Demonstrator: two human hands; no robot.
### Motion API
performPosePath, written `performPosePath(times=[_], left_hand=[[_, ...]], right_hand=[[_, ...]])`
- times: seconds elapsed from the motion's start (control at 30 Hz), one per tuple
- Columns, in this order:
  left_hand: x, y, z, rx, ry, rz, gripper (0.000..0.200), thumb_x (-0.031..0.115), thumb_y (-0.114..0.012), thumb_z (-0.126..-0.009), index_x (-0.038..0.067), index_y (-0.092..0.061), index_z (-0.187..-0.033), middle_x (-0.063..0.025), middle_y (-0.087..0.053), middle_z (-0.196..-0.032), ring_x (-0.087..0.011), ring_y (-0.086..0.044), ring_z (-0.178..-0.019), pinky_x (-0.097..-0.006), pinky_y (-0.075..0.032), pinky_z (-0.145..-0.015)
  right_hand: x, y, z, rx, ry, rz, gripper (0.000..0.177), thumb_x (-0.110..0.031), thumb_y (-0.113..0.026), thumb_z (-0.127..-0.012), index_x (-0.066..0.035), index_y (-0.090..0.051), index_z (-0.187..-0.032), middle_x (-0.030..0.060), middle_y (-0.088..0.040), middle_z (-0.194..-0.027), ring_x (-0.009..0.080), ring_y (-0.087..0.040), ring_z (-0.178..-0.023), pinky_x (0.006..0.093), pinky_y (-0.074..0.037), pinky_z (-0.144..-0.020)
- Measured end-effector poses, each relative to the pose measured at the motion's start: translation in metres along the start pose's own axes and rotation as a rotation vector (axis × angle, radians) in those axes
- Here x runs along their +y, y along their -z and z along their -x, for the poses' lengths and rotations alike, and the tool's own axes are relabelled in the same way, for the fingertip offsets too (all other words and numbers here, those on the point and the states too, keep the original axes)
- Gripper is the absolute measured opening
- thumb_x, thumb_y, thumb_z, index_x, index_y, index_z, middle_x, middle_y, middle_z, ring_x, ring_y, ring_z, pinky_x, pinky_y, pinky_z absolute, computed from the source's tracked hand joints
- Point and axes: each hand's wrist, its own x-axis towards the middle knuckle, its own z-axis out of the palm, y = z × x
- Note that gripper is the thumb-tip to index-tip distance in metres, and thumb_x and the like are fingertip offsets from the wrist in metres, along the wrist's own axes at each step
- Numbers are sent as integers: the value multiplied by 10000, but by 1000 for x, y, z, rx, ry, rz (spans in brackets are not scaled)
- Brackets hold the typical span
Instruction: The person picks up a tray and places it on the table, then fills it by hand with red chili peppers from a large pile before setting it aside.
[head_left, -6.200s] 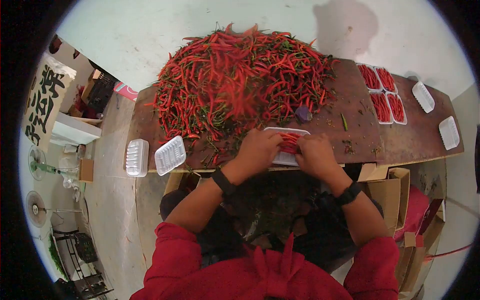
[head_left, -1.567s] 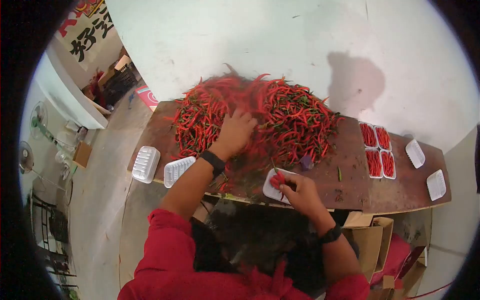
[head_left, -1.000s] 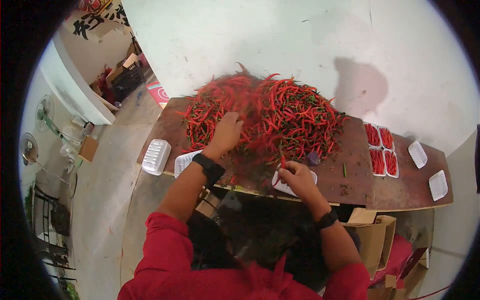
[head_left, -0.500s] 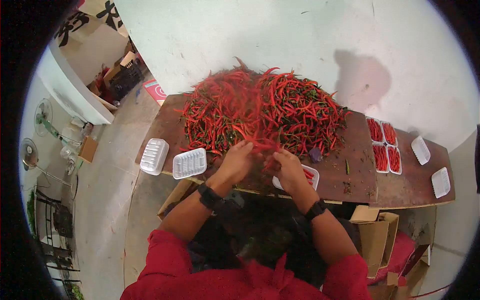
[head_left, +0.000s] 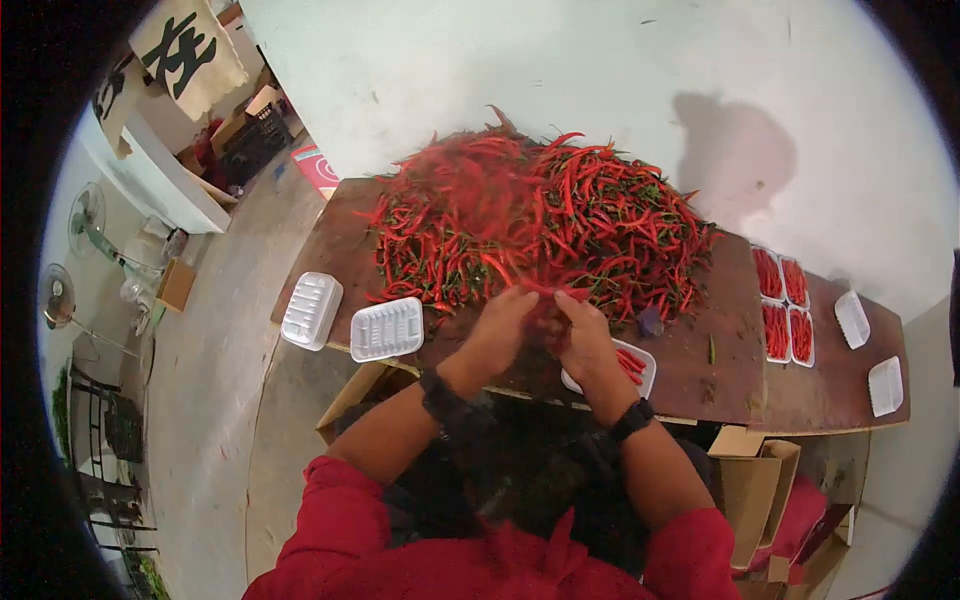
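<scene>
Close together at the front of a large heap of red chilies (head_left: 630, 220), my two hands hold a few red chilies (head_left: 545, 291) between them. My left hand (head_left: 502, 330) has its fingers closed on the chilies from the left. From the right, my right hand (head_left: 585, 340) pinches them too. Just beside and partly behind my right wrist lies a white tray (head_left: 646, 384) with some red chilies in it. The view between and below my hands is blurred.
An empty white tray (head_left: 387, 330) and a stack of white trays (head_left: 311, 311) sit on the brown table (head_left: 700, 370) at left. Filled chili trays (head_left: 775, 332) and two white trays (head_left: 885, 387) stand at right. Open cardboard boxes (head_left: 745, 500) are below.
My hands have moved closer together and slightly right in view, with the chilies still between them. The table and heap have shifted slightly in view.
</scene>
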Motion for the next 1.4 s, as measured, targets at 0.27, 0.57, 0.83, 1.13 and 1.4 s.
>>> performPosePath(times=[0.27, 0.57, 0.83, 1.13, 1.4], left_hand=[[7, 5, -11, 189, 0, -54, 244, 152, -519, -911, 56, -508, -1135, -23, -598, -994, -133, -585, -871, -278, -479, -750], [29, 1, -35, 261, -126, -547, 180, 157, -562, -885, 43, -554, -1024, -2, -578, -860, -66, -537, -754, -219, -439, -657], [93, -15, -152, 288, -767, -1485, 258, 165, -540, -808, 31, -563, -1027, -192, -597, -971, -371, -565, -916, -442, -452, -798], [111, -30, -214, 313, -418, -1733, 404, 212, -455, -839, 56, -496, -1209, -212, -574, -1132, -380, -543, -1051, -432, -439, -881], [109, -25, -218, 230, -138, -1899, 481, 337, -482, -813, 145, -478, -1254, -170, -573, -1170, -355, -544, -1076, -447, -421, -912]], right_hand=[[-10, -7, -3, 109, 163, 149, 85, -170, -575, -833, -111, -559, -892, -16, -545, -753, 93, -502, -579, 215, -341, -456], [-21, 12, -13, 194, 179, 204, 111, -200, -520, -822, -101, -568, -833, -29, -528, -677, 96, -463, -526, 236, -359, -460], [-37, 31, -12, 41, 127, 189, 200, -152, -452, -826, -45, -593, -920, 28, -597, -778, 120, -536, -597, 265, -419, -516], [-57, 45, -9, 104, 104, 205, 165, -107, -439, -836, -40, -585, -878, 77, -643, -810, 107, -563, -641, 268, -468, -560], [-59, 40, 0, 103, 107, 329, 151, -114, -459, -835, -52, -592, -868, 52, -623, -772, 80, -502, -589, 232, -387, -487]])
